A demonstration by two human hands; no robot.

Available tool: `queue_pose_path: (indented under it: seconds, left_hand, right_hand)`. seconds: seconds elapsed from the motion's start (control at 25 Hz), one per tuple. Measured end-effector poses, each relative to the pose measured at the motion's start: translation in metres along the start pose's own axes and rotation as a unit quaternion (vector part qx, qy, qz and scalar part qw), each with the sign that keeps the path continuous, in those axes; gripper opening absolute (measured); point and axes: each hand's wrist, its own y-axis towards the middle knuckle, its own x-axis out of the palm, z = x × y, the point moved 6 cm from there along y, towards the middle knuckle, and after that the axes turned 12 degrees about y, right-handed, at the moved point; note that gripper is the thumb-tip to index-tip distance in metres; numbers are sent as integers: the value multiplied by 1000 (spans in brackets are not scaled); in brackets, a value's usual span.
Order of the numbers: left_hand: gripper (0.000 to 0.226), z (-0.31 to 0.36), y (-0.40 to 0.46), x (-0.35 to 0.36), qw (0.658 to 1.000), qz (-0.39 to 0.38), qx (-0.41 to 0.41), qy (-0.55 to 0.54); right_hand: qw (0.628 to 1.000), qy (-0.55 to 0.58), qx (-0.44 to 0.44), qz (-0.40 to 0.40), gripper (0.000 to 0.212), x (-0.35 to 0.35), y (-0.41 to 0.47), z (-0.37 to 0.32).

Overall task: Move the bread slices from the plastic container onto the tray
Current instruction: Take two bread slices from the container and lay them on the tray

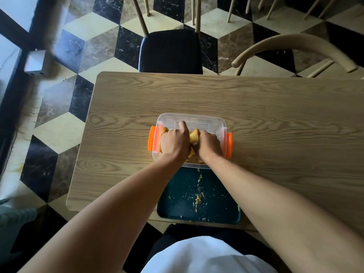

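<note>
A clear plastic container (197, 120) with orange side clips stands on the wooden table. Golden bread slices (194, 135) lie inside it, mostly hidden under my hands. My left hand (175, 142) reaches into the container's left half, fingers curled over the bread, one finger stretched forward. My right hand (209, 144) is in the right half, closed around a slice at its edge. Just in front of the container, nearer to me, lies a dark teal tray (177, 201) that carries only scattered crumbs.
The wooden table (275, 125) stretches wide to the right and behind the container. A black-seated chair (171, 51) stands at the far edge and a curved wooden chair (295, 46) at the back right. The table's left edge drops to a chequered floor.
</note>
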Motion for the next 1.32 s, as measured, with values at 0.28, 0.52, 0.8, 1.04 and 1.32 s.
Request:
queue_pose_path:
  seconds: [0.28,0.52,0.8,1.04,1.32]
  left_hand:
    - [12,-11,3,10,991,-30,-95,-90]
    - [2,-22,-2,2,983,2,-104,-152]
    - [7,-63,-29,-27,911,112,-163,-361]
    - [11,-81,-78,-27,811,57,-127,-568]
    - [12,-93,-175,47,706,-87,-188,-677]
  right_hand:
    - [1000,13,7,28,28,-1,-2,-3]
    - [998,3,-42,48,13,-11,-12,-20]
    - [975,126,-63,170,21,-63,-48,-28]
    - [928,344,-18,141,24,-88,-97,17]
    - [899,429,62,67,9,-66,-165,124]
